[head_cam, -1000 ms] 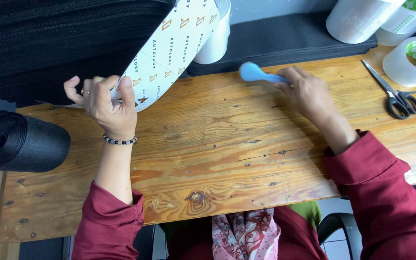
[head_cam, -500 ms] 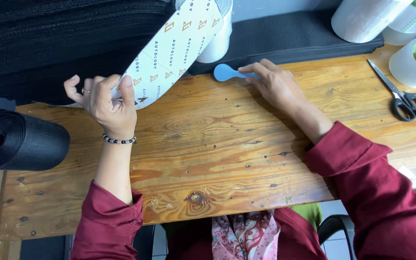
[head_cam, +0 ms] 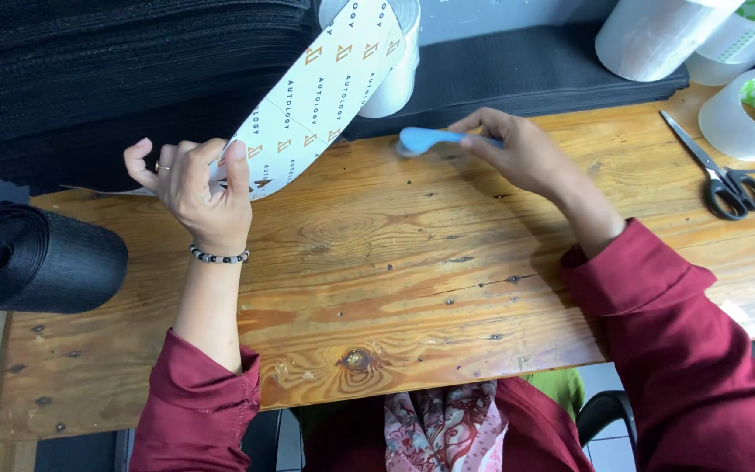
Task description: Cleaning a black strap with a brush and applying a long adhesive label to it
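Left hand [head_cam: 198,188], upper left of the frame, is pinching the free end of a wide white printed strip [head_cam: 325,87] between thumb and fingers, holding it up off the wooden bench [head_cam: 395,288]. The strip curves up to a white roll [head_cam: 399,52] at the top centre. Right hand [head_cam: 517,153], just right of centre, has its fingers closed around a small blue scraper [head_cam: 421,140], with the blue tip hovering low over the bench near the strip, maybe touching the wood, hard to tell.

Looks to me like the pull-out-and-hold stage: strip drawn off the roll, tool brought in beside it. I'd guess the next move needs the strip kept taut and the scraper lined up with it before any pressing.

Scissors [head_cam: 723,175] and clear tape rolls [head_cam: 749,109] sit at the upper right, a black mesh roll [head_cam: 37,258] on the left edge.
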